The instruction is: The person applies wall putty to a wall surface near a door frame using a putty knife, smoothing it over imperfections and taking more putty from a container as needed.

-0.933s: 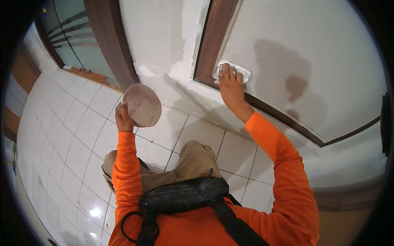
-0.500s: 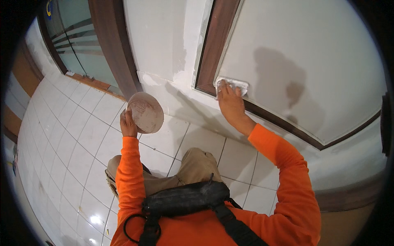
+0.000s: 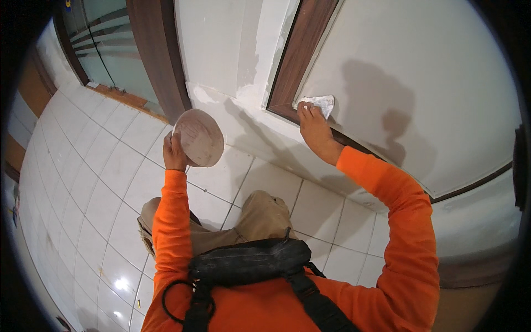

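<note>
My left hand (image 3: 173,152) grips a round, shallow, dusty pinkish-beige bowl or lid (image 3: 198,137) by its left edge, held over the floor. My right hand (image 3: 312,124) has its fingers pressed on a crumpled white cloth or pad (image 3: 323,103) at the lower-left inner corner of a brown wooden frame (image 3: 290,85) around a pale panel (image 3: 420,50). The exact material of the white piece is too small to tell.
My bent knee in khaki trousers (image 3: 260,218) is on the white tiled floor (image 3: 121,177). A white wall with uneven patches (image 3: 215,50) stands ahead, beside a frosted glass door (image 3: 110,66) with a brown jamb (image 3: 155,50) at upper left. A black pouch (image 3: 249,260) is strapped on my body.
My right hand and the white cloth moved down along the frame, then slightly up and right. The bowl in my left hand shifted slightly right, with small dips and rises; both holds are unchanged.
</note>
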Tool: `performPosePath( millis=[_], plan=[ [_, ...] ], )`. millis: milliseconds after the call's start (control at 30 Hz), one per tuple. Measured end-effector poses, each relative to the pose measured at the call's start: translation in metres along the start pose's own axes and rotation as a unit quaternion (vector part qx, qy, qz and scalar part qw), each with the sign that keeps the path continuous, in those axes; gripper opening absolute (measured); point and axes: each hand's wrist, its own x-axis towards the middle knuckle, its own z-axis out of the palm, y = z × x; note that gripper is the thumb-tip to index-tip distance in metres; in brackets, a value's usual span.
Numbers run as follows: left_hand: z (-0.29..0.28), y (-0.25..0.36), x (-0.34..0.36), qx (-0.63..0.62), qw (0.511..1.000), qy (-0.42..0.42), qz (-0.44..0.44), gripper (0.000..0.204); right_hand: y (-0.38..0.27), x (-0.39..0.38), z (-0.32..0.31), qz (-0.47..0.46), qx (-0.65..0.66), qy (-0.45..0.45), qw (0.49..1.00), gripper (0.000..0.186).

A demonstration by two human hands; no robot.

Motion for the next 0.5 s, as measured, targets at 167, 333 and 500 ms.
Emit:
performPosePath(
  millis=[167, 333, 500],
  plan=[
    [-0.001, 0.0, -0.001, 0.022, 1.0, 0.001, 0.019, 0.047, 0.004, -0.015, -0.014, 0.056, 0.163, 0.077, 0.982, 0.042],
    [0.003, -0.002, 0.001, -0.008, 1.0, 0.012, 0.018, 0.046, 0.024, -0.051, 0.002, 0.188, 0.586, 0.161, 0.772, 0.032],
    [0.01, -0.01, 0.005, 0.016, 1.0, -0.021, -0.009, 0.044, 0.004, -0.04, 0.009, 0.334, 0.787, 0.164, 0.493, 0.025]
  ],
)
